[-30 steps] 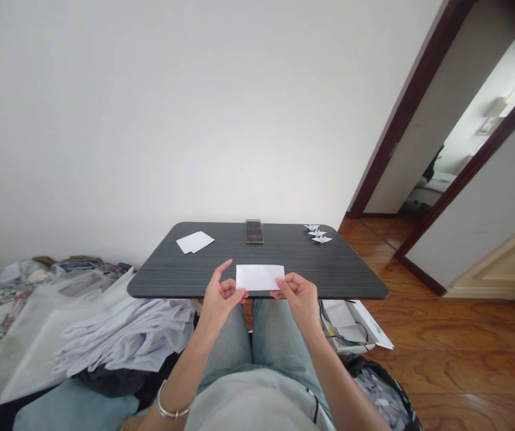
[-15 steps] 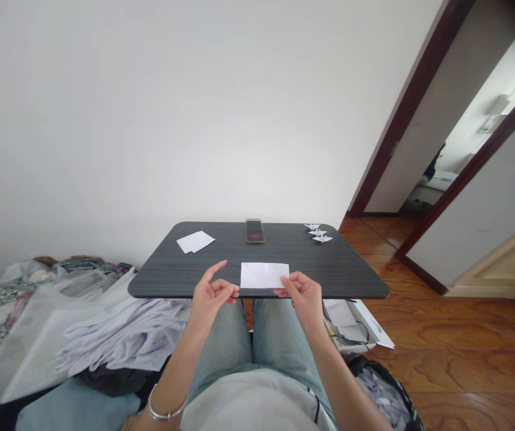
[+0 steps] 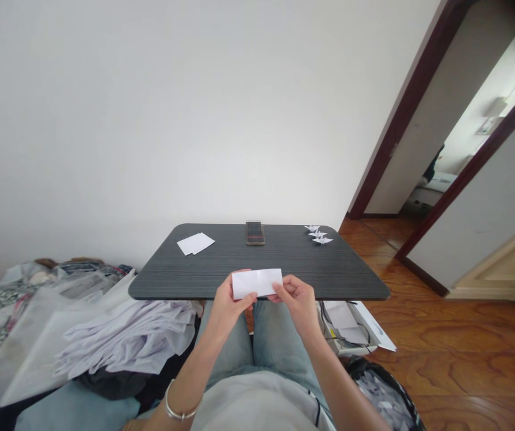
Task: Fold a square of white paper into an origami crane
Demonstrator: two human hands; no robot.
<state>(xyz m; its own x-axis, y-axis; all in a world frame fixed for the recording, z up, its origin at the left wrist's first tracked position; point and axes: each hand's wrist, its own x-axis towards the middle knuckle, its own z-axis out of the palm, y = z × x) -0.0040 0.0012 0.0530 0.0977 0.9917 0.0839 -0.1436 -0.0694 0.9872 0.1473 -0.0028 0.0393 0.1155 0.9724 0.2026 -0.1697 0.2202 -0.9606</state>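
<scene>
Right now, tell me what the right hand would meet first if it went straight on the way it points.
The folded white paper: the fingertips of the right hand are on its edge. Past that, the left hand looks next, though depth is hard to judge.

Left hand (image 3: 227, 309) and right hand (image 3: 297, 302) hold white paper (image 3: 257, 283) (creased) over a table (image 3: 329, 269)

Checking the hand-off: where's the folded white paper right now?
In the head view, the folded white paper is held between the left hand and right hand, just above the near edge of the dark table.
</scene>
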